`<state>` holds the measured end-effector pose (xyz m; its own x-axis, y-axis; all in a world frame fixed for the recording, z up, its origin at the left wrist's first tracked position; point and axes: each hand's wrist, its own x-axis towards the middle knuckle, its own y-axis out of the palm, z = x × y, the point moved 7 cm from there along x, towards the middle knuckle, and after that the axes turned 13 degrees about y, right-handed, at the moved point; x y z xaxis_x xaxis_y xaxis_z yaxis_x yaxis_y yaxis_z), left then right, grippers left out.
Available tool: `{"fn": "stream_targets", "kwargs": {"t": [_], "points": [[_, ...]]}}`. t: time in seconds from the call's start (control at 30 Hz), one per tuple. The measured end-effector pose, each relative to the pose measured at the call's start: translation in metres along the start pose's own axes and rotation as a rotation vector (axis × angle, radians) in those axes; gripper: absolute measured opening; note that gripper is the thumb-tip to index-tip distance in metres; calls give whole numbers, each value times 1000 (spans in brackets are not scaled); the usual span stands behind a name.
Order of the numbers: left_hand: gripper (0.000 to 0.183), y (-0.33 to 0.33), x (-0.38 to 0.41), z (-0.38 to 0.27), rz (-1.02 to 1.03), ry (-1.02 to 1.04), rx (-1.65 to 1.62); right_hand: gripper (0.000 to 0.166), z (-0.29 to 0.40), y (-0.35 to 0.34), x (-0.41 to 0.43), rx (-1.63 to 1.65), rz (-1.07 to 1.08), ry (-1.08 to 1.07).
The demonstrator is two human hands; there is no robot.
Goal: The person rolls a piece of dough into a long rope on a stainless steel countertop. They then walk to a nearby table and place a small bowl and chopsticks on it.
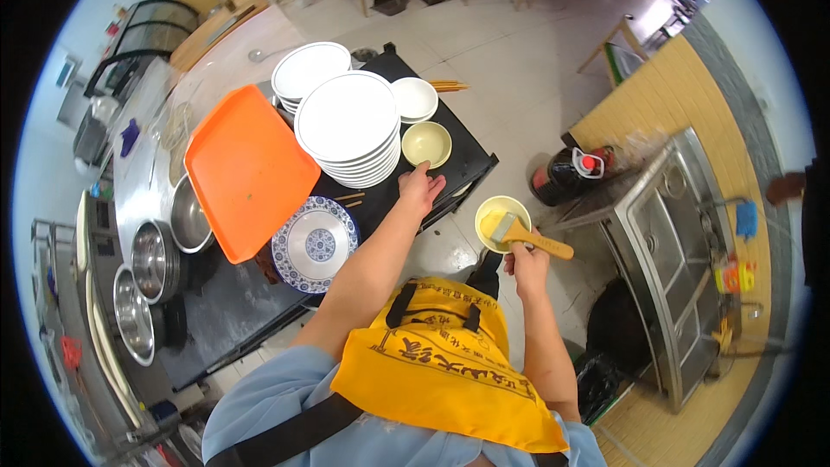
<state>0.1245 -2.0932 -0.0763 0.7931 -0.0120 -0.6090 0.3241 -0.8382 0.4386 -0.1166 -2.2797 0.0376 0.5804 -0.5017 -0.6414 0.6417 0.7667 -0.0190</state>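
Note:
My left hand [420, 191] is at the near side of a pale yellow bowl [426, 143] on the black table [463, 143]. Its fingers are spread, and one fingertip meets or overlaps the bowl's rim. In my right hand [528, 267] is a cream bowl [485, 211], held off the table to the right. A flat brush [535, 241] with a wooden handle rests across that bowl, its head inside over something yellow. Whether my fingers also pinch the brush is hard to tell. White bowls [415, 97] stand just beyond the pale yellow one.
Tall stacks of white plates [347, 117], an orange tray [249, 175] and blue-patterned plates [316, 244] occupy the table. Steel bowls [152, 259] line its left. Chopsticks [449, 85] jut past the far edge. A large dark bottle [561, 175] stands beside a steel sink [674, 220] at right.

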Motion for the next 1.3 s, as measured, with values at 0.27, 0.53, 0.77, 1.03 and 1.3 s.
{"fn": "stream_targets", "kwargs": {"t": [0.27, 0.53, 0.77, 1.03, 1.3], "points": [[48, 14, 19, -14, -233, 243, 267, 53, 76, 15, 134, -150, 253, 30], [55, 0, -104, 3, -270, 373, 296, 58, 111, 67, 184, -306, 474, 85], [56, -42, -196, 103, -323, 84, 381, 58, 79, 115, 206, -363, 582, 98], [53, -73, -102, 160, -356, 12, 343, 71, 73, 115, 203, -459, 577, 173], [50, -49, -41, 161, -231, 57, 372, 64, 42, -17, 204, -301, 342, 321]]}}
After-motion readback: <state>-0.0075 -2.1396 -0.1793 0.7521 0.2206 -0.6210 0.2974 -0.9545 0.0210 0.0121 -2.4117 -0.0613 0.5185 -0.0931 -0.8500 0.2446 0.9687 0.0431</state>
